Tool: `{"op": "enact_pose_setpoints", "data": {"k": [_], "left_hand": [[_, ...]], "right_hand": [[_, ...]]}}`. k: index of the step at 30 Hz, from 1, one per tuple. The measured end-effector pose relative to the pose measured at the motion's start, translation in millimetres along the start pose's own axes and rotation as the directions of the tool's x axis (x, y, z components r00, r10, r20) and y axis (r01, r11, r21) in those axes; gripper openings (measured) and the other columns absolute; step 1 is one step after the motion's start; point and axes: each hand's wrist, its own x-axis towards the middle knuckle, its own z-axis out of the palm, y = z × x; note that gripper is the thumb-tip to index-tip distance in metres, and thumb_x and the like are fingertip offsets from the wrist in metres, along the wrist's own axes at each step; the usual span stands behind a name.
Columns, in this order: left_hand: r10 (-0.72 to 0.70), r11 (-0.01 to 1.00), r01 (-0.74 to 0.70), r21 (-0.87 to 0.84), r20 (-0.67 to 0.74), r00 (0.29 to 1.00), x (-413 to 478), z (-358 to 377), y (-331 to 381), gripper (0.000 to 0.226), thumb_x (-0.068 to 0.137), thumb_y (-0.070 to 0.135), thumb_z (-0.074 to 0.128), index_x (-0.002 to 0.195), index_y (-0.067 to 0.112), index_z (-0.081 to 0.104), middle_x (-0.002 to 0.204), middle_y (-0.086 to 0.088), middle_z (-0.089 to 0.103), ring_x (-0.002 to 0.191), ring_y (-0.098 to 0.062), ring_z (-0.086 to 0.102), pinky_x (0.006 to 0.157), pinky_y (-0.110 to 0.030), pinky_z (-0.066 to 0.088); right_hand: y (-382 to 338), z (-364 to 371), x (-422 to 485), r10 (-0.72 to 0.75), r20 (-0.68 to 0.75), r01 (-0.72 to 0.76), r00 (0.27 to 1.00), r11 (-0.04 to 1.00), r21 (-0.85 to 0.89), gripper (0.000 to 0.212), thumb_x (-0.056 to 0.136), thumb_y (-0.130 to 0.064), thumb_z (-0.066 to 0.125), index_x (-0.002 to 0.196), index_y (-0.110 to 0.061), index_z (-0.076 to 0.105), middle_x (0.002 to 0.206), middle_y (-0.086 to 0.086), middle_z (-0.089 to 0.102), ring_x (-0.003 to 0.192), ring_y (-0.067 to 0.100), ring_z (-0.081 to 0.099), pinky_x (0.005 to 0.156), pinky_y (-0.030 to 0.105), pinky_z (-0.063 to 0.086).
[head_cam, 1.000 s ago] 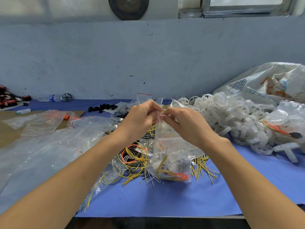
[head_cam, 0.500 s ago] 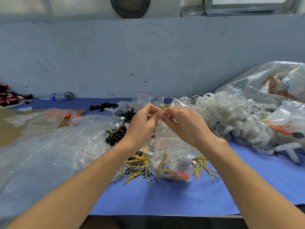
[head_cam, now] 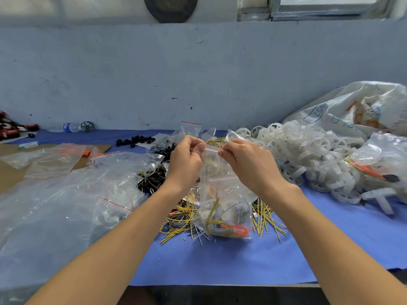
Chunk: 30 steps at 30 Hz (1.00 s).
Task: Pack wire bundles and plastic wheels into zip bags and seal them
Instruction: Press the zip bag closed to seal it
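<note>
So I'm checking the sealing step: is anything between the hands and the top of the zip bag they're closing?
Nothing visible. The left hand and right hand already pinch the top strip of the zip bag, one at each end. Its contents sit low, clear of the strip.

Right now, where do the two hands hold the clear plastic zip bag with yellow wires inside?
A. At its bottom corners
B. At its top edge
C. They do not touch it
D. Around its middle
B: the left hand and right hand pinch the top edge of the clear plastic zip bag, which hangs below them.
</note>
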Motion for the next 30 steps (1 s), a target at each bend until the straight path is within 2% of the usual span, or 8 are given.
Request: {"op": "enact_pose_setpoints", "data": {"k": [5, 7, 16, 19, 23, 26, 30], "left_hand": [[0.016, 0.999, -0.016, 0.034, -0.008, 1.0, 5, -5, -4, 0.016, 0.101, 0.022, 0.05, 0.088, 0.026, 0.058, 0.083, 0.001, 0.063, 0.067, -0.002, 0.055, 0.064, -0.025, 0.05], [0.006, 0.999, -0.006, 0.036, -0.009, 1.0, 6, -5, -5, 0.015, 0.101, 0.023, 0.05, 0.089, 0.025, 0.058, 0.083, 0.003, 0.063, 0.068, -0.004, 0.055, 0.061, -0.022, 0.049], [-0.019, 0.998, 0.02, 0.053, -0.021, 1.0, 10, -8, -10, 0.013, 0.101, 0.023, 0.05, 0.096, 0.017, 0.06, 0.089, -0.001, 0.065, 0.081, -0.015, 0.06, 0.071, -0.028, 0.053], [-0.019, 0.998, 0.02, 0.063, -0.019, 1.0, 10, -9, -11, 0.014, 0.101, 0.022, 0.049, 0.097, 0.016, 0.06, 0.089, -0.001, 0.064, 0.081, -0.014, 0.06, 0.07, -0.025, 0.05], [-0.014, 0.999, 0.015, 0.052, -0.016, 1.0, 11, -6, -10, 0.012, 0.101, 0.02, 0.049, 0.096, 0.018, 0.06, 0.087, 0.005, 0.065, 0.081, -0.009, 0.061, 0.068, -0.021, 0.046], [0.003, 0.999, -0.003, 0.034, 0.003, 1.0, 12, -2, -7, 0.012, 0.102, 0.025, 0.048, 0.096, 0.023, 0.058, 0.084, 0.009, 0.066, 0.08, -0.006, 0.063, 0.07, -0.024, 0.05], [0.051, 0.998, -0.051, 0.023, 0.016, 0.999, 23, 8, 7, 0.013, 0.102, 0.028, 0.048, 0.092, 0.028, 0.057, 0.08, 0.007, 0.066, 0.071, -0.004, 0.062, 0.068, -0.025, 0.047]], "right_hand": [[9, -5, -5, -0.007, -0.035, 0.007, 0.999, 1.0, -0.005, 0.029, 0.103, -0.042, 0.046, 0.105, -0.024, 0.068, 0.1, -0.007, 0.062, 0.09, 0.025, 0.063, 0.062, 0.031, 0.032], [13, -7, -8, -0.001, -0.036, 0.001, 0.999, 1.0, -0.007, 0.029, 0.103, -0.042, 0.047, 0.105, -0.023, 0.069, 0.098, -0.006, 0.06, 0.088, 0.025, 0.063, 0.062, 0.031, 0.033], [34, -15, -17, 0.082, -0.019, -0.083, 0.996, 0.996, -0.029, 0.028, 0.102, -0.042, 0.049, 0.11, -0.026, 0.071, 0.105, -0.005, 0.061, 0.093, 0.026, 0.063, 0.066, 0.031, 0.034], [42, -18, -21, 0.119, -0.018, -0.119, 0.993, 0.993, -0.012, 0.027, 0.101, -0.041, 0.051, 0.11, -0.026, 0.071, 0.107, -0.004, 0.062, 0.095, 0.028, 0.063, 0.067, 0.032, 0.036], [52, -21, -25, 0.177, -0.024, -0.175, 0.984, 0.983, 0.063, 0.024, 0.1, -0.039, 0.055, 0.106, -0.024, 0.073, 0.105, -0.003, 0.063, 0.094, 0.029, 0.061, 0.069, 0.036, 0.044], [57, -25, -27, 0.241, -0.028, -0.233, 0.97, 0.956, 0.179, 0.022, 0.098, -0.036, 0.058, 0.105, -0.023, 0.074, 0.104, -0.003, 0.065, 0.095, 0.027, 0.061, 0.076, 0.04, 0.049], [65, -36, -28, 0.299, -0.051, -0.27, 0.953, 0.913, 0.307, 0.021, 0.096, -0.035, 0.063, 0.102, -0.02, 0.076, 0.101, -0.001, 0.067, 0.092, 0.024, 0.062, 0.08, 0.043, 0.051]]}}
